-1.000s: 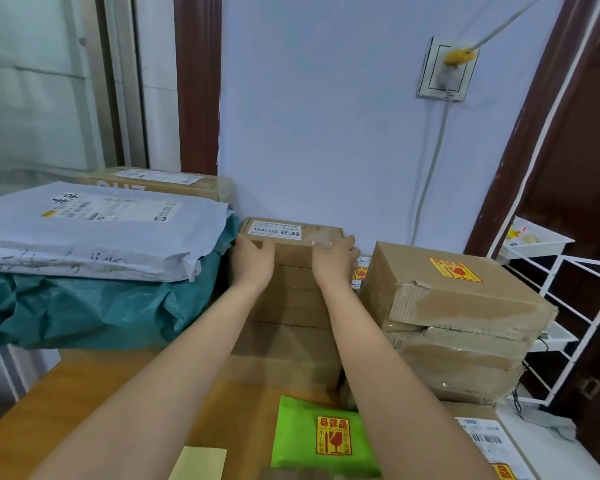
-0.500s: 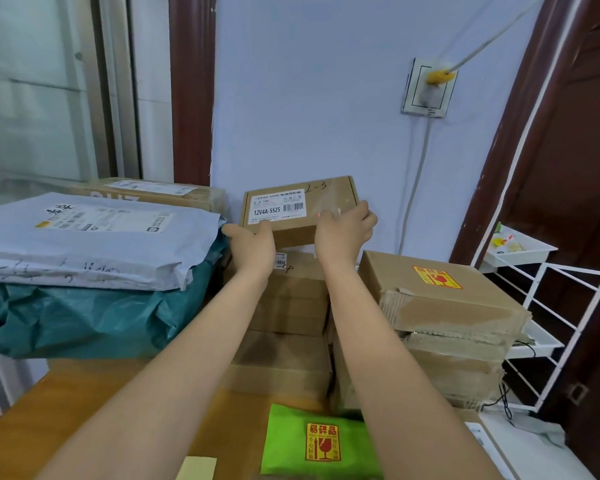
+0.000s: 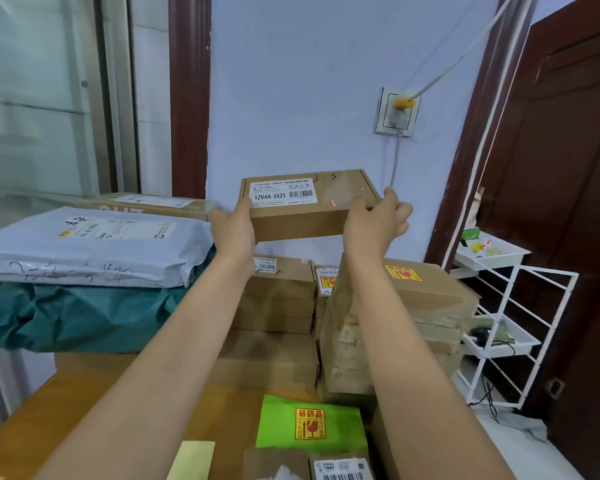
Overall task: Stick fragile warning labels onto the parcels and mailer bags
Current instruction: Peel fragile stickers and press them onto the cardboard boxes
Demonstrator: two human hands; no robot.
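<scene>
A flat cardboard box is being held aloft at 12 o'clock, gripped at its ends by the left hand and right hand, above the box stack on the worktop. "12V4A-5525" is being shown on its label; smaller print is blurred. At 6 o'clock, a green mailer bag is being partly cut off.

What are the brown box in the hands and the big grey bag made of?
The flat brown box looks like matte cardboard: folded edges, dull surface. The big grey mailer bag looks like thin plastic film: a soft sheen and wrinkles. The left hand and right hand grip the box.
</scene>
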